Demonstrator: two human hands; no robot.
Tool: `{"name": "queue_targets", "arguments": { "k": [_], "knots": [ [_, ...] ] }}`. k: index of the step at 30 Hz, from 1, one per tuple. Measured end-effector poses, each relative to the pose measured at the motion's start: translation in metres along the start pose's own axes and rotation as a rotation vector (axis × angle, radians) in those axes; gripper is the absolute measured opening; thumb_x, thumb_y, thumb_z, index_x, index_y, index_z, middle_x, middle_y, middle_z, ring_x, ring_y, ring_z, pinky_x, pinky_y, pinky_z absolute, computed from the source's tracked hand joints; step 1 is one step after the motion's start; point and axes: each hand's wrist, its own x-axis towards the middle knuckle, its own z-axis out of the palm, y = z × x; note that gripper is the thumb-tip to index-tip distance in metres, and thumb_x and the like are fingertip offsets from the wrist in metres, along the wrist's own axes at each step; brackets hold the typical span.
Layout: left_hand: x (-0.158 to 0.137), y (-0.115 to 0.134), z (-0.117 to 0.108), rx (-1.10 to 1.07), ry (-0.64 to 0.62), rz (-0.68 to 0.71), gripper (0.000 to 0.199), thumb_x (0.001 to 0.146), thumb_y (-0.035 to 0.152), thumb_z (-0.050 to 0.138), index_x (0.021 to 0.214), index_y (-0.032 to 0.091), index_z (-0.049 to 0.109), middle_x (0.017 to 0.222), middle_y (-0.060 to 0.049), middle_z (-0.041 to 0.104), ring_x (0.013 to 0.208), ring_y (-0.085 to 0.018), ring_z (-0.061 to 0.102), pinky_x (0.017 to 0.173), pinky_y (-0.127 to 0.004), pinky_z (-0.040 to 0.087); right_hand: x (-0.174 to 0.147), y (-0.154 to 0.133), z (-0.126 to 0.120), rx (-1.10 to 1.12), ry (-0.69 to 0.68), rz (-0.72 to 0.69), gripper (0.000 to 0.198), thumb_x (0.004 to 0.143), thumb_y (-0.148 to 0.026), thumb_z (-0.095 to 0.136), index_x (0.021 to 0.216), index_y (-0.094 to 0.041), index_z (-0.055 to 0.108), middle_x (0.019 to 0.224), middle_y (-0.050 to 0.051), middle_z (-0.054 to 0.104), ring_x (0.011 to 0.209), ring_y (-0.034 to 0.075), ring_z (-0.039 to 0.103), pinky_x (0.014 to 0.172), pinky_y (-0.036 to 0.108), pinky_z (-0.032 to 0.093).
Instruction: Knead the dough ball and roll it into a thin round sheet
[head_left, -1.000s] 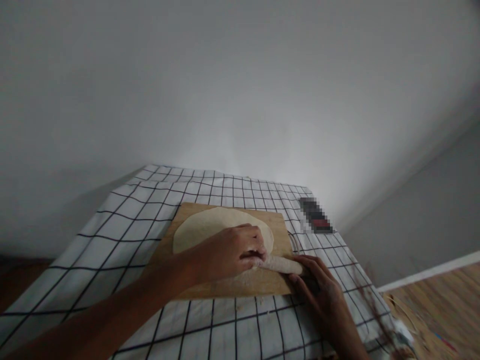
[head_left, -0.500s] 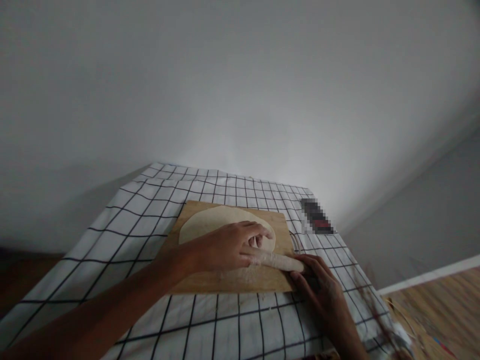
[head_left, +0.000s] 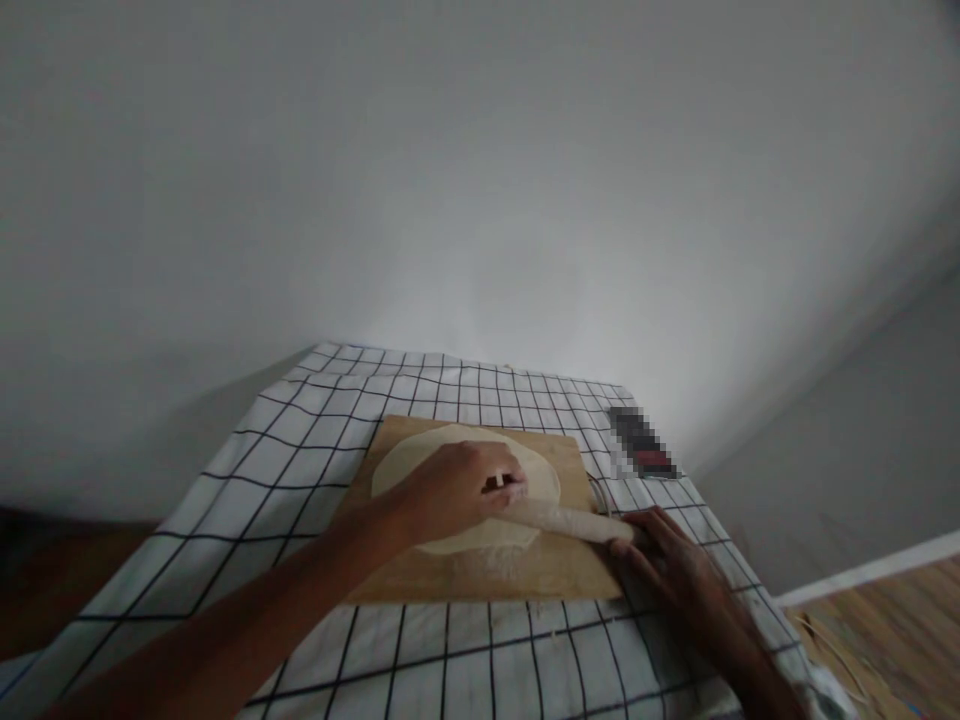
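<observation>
A wide, thin sheet of dough [head_left: 420,455] lies on a wooden board [head_left: 570,580], with a patch of loose flour [head_left: 502,562] near the front. Across the dough's right part and past the board's right edge runs a floury rolling pin [head_left: 566,520]. My left hand [head_left: 469,485] is closed over the pin's left end, fingers curled, and covers the middle of the dough. At the other end, my right hand [head_left: 664,555] grips the pin with thumb and fingers; the tip is hidden inside it.
A white cloth with black grid lines [head_left: 450,665] covers the table. Beyond the board, at right, lies a blurred-out dark object [head_left: 641,445]; a thin curved rim [head_left: 598,492] shows beside the board. A pale wall [head_left: 480,200] stands behind, wooden floor [head_left: 900,610] at right.
Dough now shows on the near side of the pin, where floured board was seen before. My left fingers have curled in more tightly. The whole view has shifted slightly.
</observation>
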Motion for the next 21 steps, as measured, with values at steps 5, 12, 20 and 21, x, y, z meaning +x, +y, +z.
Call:
{"name": "queue_targets", "arguments": {
  "k": [5, 12, 20, 21],
  "knots": [
    [0.005, -0.006, -0.011, -0.040, 0.280, -0.118, 0.046, 0.097, 0.041, 0.048, 0.057, 0.019, 0.042, 0.056, 0.003, 0.041, 0.055, -0.012, 0.042, 0.056, -0.027, 0.027, 0.026, 0.005, -0.006, -0.062, 0.001, -0.077, 0.028, 0.099, -0.047, 0.049, 0.113, -0.026, 0.060, 0.108, 0.006, 0.061, 0.095, 0.020, 0.064, 0.084, 0.034, 0.053],
    [0.009, -0.003, -0.037, -1.097, 0.300, -0.363, 0.042, 0.095, 0.058, 0.040, 0.075, 0.022, 0.047, 0.058, 0.005, 0.040, 0.041, -0.008, 0.023, 0.040, -0.023, 0.020, 0.056, 0.000, 0.003, -0.191, -0.022, -0.201, 0.036, 0.087, -0.058, 0.065, 0.094, -0.023, 0.060, 0.093, 0.003, 0.062, 0.077, 0.018, 0.061, 0.064, 0.029, 0.047],
    [0.007, 0.007, -0.050, -1.247, 0.097, -0.209, 0.080, 0.094, 0.067, -0.002, 0.150, 0.025, 0.036, 0.155, -0.009, 0.044, 0.138, -0.028, 0.046, 0.099, -0.050, 0.045, 0.085, -0.013, 0.006, -0.285, -0.052, -0.341, 0.040, 0.086, -0.062, 0.065, 0.087, -0.023, 0.056, 0.085, 0.001, 0.060, 0.070, 0.016, 0.058, 0.059, 0.027, 0.037],
    [0.007, 0.008, -0.050, -1.251, 0.087, -0.200, 0.082, 0.093, 0.069, -0.003, 0.152, 0.026, 0.033, 0.156, -0.008, 0.042, 0.140, -0.028, 0.044, 0.101, -0.051, 0.043, 0.086, -0.016, 0.008, -0.291, -0.061, -0.357, 0.041, 0.085, -0.063, 0.065, 0.086, -0.023, 0.056, 0.084, 0.001, 0.061, 0.070, 0.016, 0.058, 0.059, 0.027, 0.037]
  ]
}}
